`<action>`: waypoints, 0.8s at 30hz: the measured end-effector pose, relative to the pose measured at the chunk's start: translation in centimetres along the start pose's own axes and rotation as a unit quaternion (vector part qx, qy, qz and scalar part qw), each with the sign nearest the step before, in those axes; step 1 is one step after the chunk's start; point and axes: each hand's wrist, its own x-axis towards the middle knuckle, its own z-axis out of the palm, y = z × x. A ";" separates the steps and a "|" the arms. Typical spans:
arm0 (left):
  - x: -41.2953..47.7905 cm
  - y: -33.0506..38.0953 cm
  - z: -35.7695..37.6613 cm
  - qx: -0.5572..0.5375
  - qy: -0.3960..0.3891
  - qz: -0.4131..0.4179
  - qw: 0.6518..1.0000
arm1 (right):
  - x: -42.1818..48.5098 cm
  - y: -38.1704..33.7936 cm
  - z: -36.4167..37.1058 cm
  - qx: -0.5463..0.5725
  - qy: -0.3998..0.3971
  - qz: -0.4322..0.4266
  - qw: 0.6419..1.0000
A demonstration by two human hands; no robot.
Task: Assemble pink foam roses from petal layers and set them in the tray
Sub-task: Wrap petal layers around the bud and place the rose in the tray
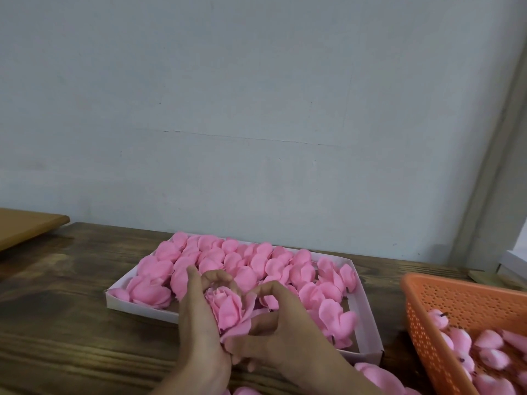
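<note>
Rose (228, 309) is sitting bloom-up inside the grip, left hand (196, 323) and right hand (288, 337) both cupping it closely, over the near rim of the tray (137, 307); the tray's interior is lying just beyond the grip.

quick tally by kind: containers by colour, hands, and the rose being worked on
white tray: 1
orange basket: 1
hands: 2, left hand and right hand, both curled round the rose
pink foam rose held between them: 1
total: 5
The other roses packed in the tray overlap too much to count.
</note>
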 end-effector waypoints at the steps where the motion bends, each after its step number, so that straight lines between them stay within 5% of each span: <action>1: 0.0 0.1 0.0 -0.002 -0.004 -0.002 1.000 | -0.1 -0.1 0.0 -0.006 -0.003 -0.001 1.000; 10: -0.2 0.4 -0.1 -0.035 -0.048 0.005 0.998 | -0.4 -1.2 -0.1 0.000 -0.009 -0.018 1.000; 19: -0.4 -0.3 -0.2 -0.012 -0.061 0.003 0.998 | -0.5 -0.7 0.6 -0.269 0.105 -0.126 0.949; 24: -0.6 0.0 -0.2 -0.030 -0.075 -0.010 0.997 | -0.4 -0.3 0.4 -0.295 0.182 -0.137 0.928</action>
